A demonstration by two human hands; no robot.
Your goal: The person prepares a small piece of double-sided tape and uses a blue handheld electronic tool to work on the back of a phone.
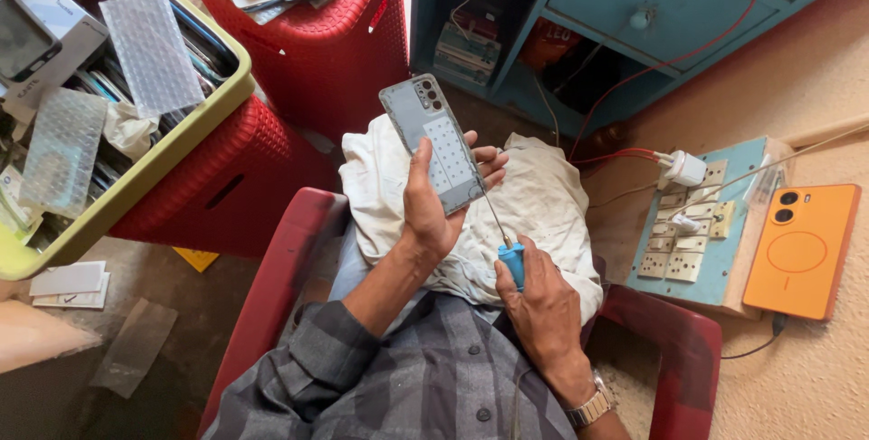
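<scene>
Gripping a grey phone (433, 141) with its back facing up, the left hand (433, 200) wraps around the lower part of the device from the left, thumb along the near edge and fingertips (493, 161) curling out from beneath the right edge. The phone stands tilted above the hand, its camera cluster at the upper end, well clear of the palm. The right hand (541, 300) is clenched around the blue handle of a thin screwdriver (503, 238), whose slim metal shaft runs up and to the left until its tip meets the lower right edge of the phone, just beside the left fingertips. Both hands hover over a crumpled white cloth (543, 200) spread across the lap of the person seated in a red plastic chair (281, 282).

To the right, an orange phone (801, 250) lies flat on the floor beside a blue board of wall sockets (692, 232) with a white charger (683, 168) plugged in. To the left, red plastic baskets (326, 42) carry a yellow-green tray (136, 164) full of bubble-wrap pouches and boxes. A blue cabinet (634, 5) stands at the top.
</scene>
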